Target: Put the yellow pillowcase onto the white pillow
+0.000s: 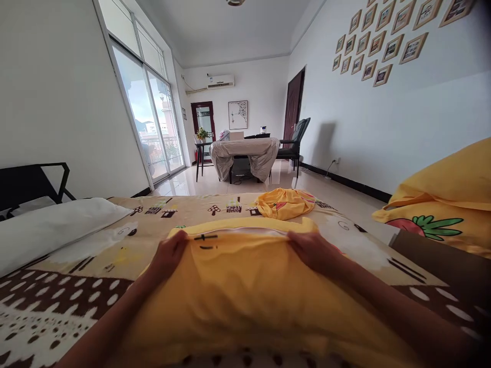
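Observation:
A yellow pillowcase with something bulky and white inside lies on the patterned bedspread, close in front of me. Its far edge is a seam or opening where a white strip shows. My left hand pinches the left end of that edge, beside a small dark print. At the right end, my right hand grips the same edge, fingers closed on the cloth. The fabric is stretched between both hands. Just beyond it lies a crumpled yellow cloth.
On the left rests a white pillow, with a black chair behind it. Yellow pillows with a radish print are piled at the right by a brown box. A covered table stands farther back.

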A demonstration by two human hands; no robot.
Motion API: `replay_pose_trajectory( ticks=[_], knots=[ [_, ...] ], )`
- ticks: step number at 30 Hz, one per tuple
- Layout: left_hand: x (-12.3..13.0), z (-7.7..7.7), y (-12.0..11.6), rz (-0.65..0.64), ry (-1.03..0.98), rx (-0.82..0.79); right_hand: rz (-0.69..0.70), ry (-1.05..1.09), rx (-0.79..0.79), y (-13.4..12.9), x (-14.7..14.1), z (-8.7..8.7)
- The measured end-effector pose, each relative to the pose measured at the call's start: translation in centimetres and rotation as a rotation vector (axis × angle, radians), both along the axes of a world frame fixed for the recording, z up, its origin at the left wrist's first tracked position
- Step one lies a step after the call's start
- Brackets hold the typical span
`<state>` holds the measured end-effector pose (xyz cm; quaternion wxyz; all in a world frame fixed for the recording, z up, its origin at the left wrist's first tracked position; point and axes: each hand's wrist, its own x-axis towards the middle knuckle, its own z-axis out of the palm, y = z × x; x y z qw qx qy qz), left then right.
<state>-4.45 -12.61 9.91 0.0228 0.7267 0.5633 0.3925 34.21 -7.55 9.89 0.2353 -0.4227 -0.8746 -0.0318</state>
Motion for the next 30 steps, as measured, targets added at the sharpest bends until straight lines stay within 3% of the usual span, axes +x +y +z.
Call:
replay_pose_trajectory(
  ticks=[3, 5, 8, 10, 13, 16, 19, 23, 26, 30],
  knots=[
    [2.0, 3.0, -0.5, 0.116, -0.222, 0.159, -0.068, 0.152, 0.1, 0.3, -2.0, 3.1],
    [2.6, 5.4, -1.0, 0.189, -0.249, 0.362, -0.036, 0.14, 0.166, 0.1, -2.7, 5.1],
    [1.4, 7.9, -1.3, 0.445, -0.152, 0.811, -0.02, 0.025, 0.352, -0.5, -2.1, 7.3],
    [-0.4, 8.7, -1.1, 0.527, 0.013, 0.997, -0.081, -0.02, 0.51, -1.0, -1.3, 8.7],
    [-2.6, 9.3, -1.1, 0.466, 0.266, 0.955, -0.187, -0.064, 0.632, -1.6, -0.5, 10.7],
    [-2.9, 9.8, -1.0, 0.454, 0.433, 0.773, -0.241, -0.173, 0.601, -1.0, -0.6, 12.1],
    [-1.8, 8.7, 0.3, 0.387, 0.582, 0.476, -0.262, -0.33, 0.476, 0.9, -1.0, 10.9],
    [-0.3, 3.4, 3.0, 0.229, 0.81, 0.057, -0.131, -0.427, 0.301, 3.4, -1.0, 5.8],
    [-0.2, -0.3, 4.1, 0.174, 0.762, -0.045, -0.097, -0.433, 0.236, 4.4, -0.7, 2.3],
    [-1.3, -1.5, 4.5, 0.164, 0.711, -0.147, -0.092, -0.432, 0.211, 5.0, -0.5, 0.3]
  ],
)
